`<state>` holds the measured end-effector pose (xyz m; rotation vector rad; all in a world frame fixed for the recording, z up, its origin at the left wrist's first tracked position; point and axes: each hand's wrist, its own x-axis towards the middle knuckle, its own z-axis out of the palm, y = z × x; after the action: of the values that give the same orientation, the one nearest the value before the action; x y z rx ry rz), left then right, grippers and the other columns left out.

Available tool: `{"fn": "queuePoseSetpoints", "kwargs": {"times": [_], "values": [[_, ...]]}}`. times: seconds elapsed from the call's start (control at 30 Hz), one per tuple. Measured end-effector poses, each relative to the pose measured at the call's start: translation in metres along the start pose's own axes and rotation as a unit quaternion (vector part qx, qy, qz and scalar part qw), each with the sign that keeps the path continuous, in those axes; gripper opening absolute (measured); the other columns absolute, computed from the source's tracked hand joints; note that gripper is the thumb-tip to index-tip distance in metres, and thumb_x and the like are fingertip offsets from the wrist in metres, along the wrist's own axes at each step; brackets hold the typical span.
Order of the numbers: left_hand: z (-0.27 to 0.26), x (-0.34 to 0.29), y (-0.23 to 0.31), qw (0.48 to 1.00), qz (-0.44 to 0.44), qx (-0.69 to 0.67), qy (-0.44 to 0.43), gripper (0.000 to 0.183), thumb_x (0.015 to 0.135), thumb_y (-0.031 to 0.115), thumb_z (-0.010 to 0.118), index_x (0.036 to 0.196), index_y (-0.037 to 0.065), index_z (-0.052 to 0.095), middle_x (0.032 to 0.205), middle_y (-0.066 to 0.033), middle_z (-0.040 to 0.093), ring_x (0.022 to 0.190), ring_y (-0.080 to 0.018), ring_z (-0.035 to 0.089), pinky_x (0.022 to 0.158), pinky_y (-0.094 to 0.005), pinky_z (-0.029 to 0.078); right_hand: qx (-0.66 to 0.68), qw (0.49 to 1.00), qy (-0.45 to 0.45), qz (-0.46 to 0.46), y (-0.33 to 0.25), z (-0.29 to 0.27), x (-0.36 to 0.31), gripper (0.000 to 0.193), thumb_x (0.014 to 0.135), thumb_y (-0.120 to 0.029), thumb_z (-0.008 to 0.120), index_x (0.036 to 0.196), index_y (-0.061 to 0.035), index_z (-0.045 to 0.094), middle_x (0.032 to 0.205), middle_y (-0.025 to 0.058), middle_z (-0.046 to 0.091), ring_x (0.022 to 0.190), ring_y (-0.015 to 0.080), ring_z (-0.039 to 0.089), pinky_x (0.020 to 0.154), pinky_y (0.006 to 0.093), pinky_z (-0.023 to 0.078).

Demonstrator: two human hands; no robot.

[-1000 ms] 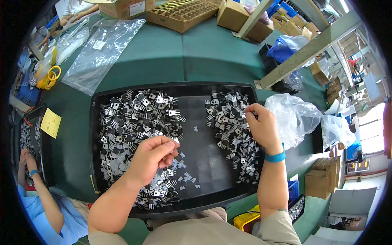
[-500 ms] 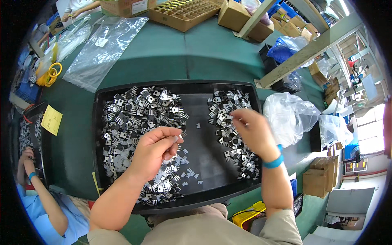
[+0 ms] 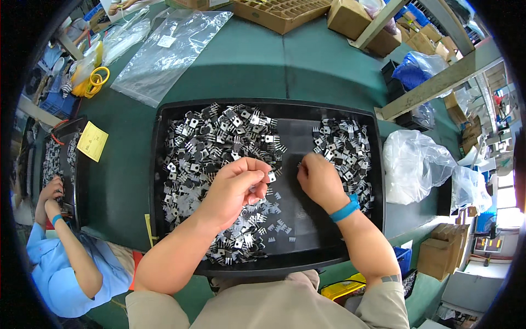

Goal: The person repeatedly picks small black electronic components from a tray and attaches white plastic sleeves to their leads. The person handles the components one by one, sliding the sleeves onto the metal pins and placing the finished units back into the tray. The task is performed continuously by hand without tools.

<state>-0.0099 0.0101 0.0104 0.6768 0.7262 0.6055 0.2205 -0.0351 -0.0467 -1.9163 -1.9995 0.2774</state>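
Note:
A wide black tray [image 3: 329, 255] holds small power transistors with black bodies, metal tabs and metal legs. One large heap of transistors [image 3: 219, 131] fills its left side; a smaller heap [image 3: 345, 142] lies along the right. Small pale comb-shaped pieces [image 3: 280, 226] are scattered near the left heap's inner edge. My left hand [image 3: 235, 189] is closed above that heap, with a transistor [image 3: 271, 176] pinched between thumb and forefinger. My right hand [image 3: 320, 181] hovers beside the right heap, fingers curled together; whatever is in them is hidden.
A clear plastic bag [image 3: 172, 52] lies behind the tray, and a crumpled bag [image 3: 413, 164] sits to the right. A divided carton [image 3: 279, 16] and metal post [image 3: 438, 82] stand farther back. At left, a person in blue [image 3: 71, 263] works at another tray [image 3: 79, 181].
My right hand has come left, from over the right heap toward my left hand, its fingers now more curled. My left hand stays over the left heap. The whole view has shifted.

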Motion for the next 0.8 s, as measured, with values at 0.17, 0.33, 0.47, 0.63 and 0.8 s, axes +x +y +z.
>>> {"fn": "queuePoseSetpoints", "kwargs": {"times": [0.17, 0.33, 0.47, 0.63, 0.8], "values": [[-0.003, 0.000, 0.001, 1.000, 0.016, -0.014, -0.013, 0.014, 0.089, 0.009, 0.053, 0.100, 0.001, 0.058, 0.083, -0.0049, 0.059, 0.067, -0.0119, 0.052, 0.053, -0.0222, 0.036, 0.021, 0.999, -0.031, -0.010, -0.004, -0.006, 0.002, 0.015, 0.085, -0.012, 0.062, 0.091, -0.0015, 0.052, 0.088, 0.0197, 0.057, 0.077, 0.0414, 0.060, 0.065, 0.0485, 0.051], [-0.005, 0.003, 0.002, 1.000, 0.019, -0.005, -0.017, 0.015, 0.089, 0.009, 0.053, 0.100, 0.001, 0.058, 0.083, -0.0050, 0.059, 0.066, -0.0113, 0.052, 0.053, -0.0219, 0.036, -0.029, 0.997, -0.074, 0.024, -0.005, -0.006, -0.006, 0.016, 0.080, -0.007, 0.063, 0.090, 0.0000, 0.052, 0.085, 0.0208, 0.061, 0.074, 0.0407, 0.062, 0.065, 0.0451, 0.052], [-0.003, 0.006, -0.001, 0.999, -0.019, 0.037, -0.012, 0.018, 0.094, 0.015, 0.050, 0.101, 0.000, 0.058, 0.084, -0.0061, 0.059, 0.066, -0.0118, 0.054, 0.052, -0.0222, 0.037, 0.175, 0.983, -0.043, 0.038, -0.043, -0.045, -0.009, 0.017, 0.078, -0.001, 0.064, 0.092, -0.0002, 0.053, 0.080, 0.0175, 0.063, 0.070, 0.0329, 0.065, 0.062, 0.0381, 0.052], [0.003, -0.002, -0.003, 0.994, -0.087, -0.023, -0.054, 0.028, 0.099, 0.025, 0.046, 0.095, 0.000, 0.058, 0.081, -0.0074, 0.057, 0.061, -0.0114, 0.051, 0.046, -0.0216, 0.034, 0.357, 0.934, -0.017, 0.029, -0.082, -0.055, -0.012, 0.025, 0.079, -0.006, 0.073, 0.097, -0.0010, 0.056, 0.079, 0.0107, 0.063, 0.070, 0.0179, 0.064, 0.063, 0.0284, 0.051], [0.002, -0.002, 0.004, 0.995, -0.053, -0.071, -0.041, 0.026, 0.098, 0.024, 0.047, 0.089, 0.002, 0.057, 0.078, -0.0053, 0.054, 0.059, -0.0109, 0.048, 0.043, -0.0204, 0.029, 0.166, 0.973, -0.146, -0.068, -0.046, -0.063, -0.030, 0.056, 0.069, -0.017, 0.080, 0.115, -0.0012, 0.053, 0.104, 0.0145, 0.058, 0.092, 0.0284, 0.061, 0.079, 0.0351, 0.051]]}}
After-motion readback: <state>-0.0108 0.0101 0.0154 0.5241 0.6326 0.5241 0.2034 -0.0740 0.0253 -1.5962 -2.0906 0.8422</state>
